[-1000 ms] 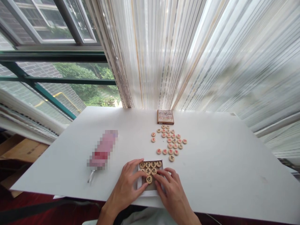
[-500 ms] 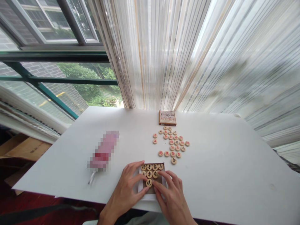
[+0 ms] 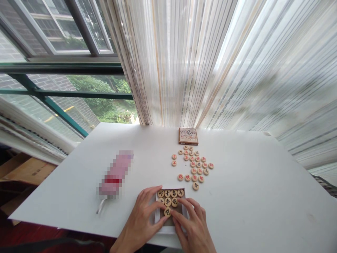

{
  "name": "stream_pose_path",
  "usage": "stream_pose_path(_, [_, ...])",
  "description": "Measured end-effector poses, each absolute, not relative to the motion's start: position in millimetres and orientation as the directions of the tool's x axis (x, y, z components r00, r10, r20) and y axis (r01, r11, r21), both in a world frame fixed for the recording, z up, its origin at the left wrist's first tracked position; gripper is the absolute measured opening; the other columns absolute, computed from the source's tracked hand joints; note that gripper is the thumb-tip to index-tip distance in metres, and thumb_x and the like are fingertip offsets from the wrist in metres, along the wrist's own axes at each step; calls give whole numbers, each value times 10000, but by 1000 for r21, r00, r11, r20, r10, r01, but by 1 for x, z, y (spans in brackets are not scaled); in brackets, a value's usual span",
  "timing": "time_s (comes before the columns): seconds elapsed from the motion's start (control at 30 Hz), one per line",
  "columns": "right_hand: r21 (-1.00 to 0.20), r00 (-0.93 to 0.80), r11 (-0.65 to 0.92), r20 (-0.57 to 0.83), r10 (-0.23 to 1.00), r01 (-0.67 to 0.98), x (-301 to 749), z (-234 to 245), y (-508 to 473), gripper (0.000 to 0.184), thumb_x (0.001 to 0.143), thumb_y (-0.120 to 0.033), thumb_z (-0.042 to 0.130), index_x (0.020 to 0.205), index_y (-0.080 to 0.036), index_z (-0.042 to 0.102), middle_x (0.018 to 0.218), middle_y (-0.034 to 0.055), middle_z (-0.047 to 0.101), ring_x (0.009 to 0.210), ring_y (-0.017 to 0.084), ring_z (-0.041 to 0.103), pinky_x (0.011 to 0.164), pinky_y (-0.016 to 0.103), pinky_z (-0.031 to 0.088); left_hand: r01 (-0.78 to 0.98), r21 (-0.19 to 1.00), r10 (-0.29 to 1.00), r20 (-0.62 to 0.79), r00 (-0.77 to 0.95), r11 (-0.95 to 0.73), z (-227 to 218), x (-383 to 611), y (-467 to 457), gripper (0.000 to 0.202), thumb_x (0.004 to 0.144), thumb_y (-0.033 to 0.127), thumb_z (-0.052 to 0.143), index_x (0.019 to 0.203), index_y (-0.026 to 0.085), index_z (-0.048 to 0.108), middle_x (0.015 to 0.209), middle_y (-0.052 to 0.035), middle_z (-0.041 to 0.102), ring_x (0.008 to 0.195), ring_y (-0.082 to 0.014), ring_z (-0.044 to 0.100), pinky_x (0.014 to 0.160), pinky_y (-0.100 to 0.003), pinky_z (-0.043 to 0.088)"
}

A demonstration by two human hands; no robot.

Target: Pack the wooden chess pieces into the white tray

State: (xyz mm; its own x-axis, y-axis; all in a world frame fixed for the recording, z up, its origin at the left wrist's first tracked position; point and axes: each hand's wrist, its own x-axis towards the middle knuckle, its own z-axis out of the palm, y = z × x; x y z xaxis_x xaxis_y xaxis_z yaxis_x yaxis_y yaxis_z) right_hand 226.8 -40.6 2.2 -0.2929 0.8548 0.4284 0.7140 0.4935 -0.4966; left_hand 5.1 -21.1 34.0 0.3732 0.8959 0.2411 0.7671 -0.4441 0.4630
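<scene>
A shallow box tray (image 3: 166,230) with pale walls and a brown floor lies at the near edge of the table. Round wooden Chinese chess pieces with black characters fill its back row, and several more sit in the second row. My left hand (image 3: 140,216) pinches one Chinese chess piece (image 3: 167,212) between thumb and index finger, in front of the second row. From the other side, my right hand (image 3: 193,219) has a fingertip against the same piece. Another right fingertip rests by the rightmost piece (image 3: 174,202) of the second row. My right thumb is partly hidden.
Beyond the tray, loose red and black pieces (image 3: 194,178) are spread over the white table (image 3: 250,189). A decorated box lid (image 3: 187,136) lies behind them. On the left is a blurred pink object (image 3: 116,174) with a pale strap. Curtains and a window border the far side.
The scene has shifted slightly downward in view. Both hands keep nearly the same pose around the piece, and the other pieces stay in place.
</scene>
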Motion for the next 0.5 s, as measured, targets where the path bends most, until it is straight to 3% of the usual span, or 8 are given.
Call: stream_pose_path(0.5, [-483,-319,511,426,847,711,227,8,-38,313,912,-161,654,1169,-332,704,1317,63,630,1216,296,558,935,444,527,769,481,906,205,369,-422,35,6,-21,183,846,197,713,1005,288,695,1485,-35,477,1374,-303,426,1127,-521,423])
